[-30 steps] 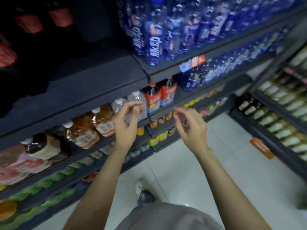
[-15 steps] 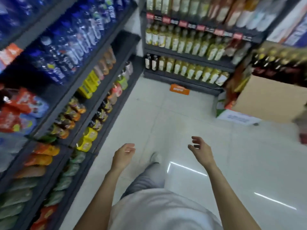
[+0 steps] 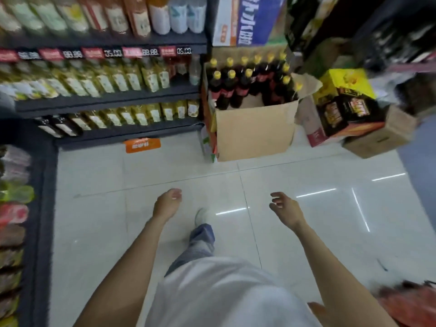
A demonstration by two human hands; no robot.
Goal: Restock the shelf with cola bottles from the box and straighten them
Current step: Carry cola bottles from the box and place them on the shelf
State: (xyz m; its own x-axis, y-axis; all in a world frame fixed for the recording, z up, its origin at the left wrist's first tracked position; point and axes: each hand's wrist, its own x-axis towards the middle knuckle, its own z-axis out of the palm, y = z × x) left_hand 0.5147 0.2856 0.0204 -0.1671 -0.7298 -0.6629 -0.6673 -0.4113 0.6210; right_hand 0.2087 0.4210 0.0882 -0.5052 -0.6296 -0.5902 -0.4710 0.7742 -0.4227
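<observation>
An open cardboard box (image 3: pixel 253 131) stands on the floor ahead, a little right of centre. Several dark cola bottles (image 3: pixel 238 88) with yellow caps and red labels stand upright inside it. My left hand (image 3: pixel 168 203) hangs over the white floor tiles, fingers loosely curled, holding nothing. My right hand (image 3: pixel 283 208) is level with it to the right, fingers relaxed and spread, also empty. Both hands are well short of the box.
A dark shelf unit (image 3: pixel 106 100) with yellow-labelled bottles fills the far left. Another shelf (image 3: pixel 35 232) with packets runs along the left edge. Stacked cartons (image 3: pixel 349 114) sit right of the box. An orange floor sign (image 3: pixel 142 145) lies by the shelf base. My foot (image 3: pixel 200 215) is stepping forward.
I have turned away from the drinks shelf toward the box of cola. My hands left the shelf bottles and dropped to waist height, empty. The box is now nearer and centred.
</observation>
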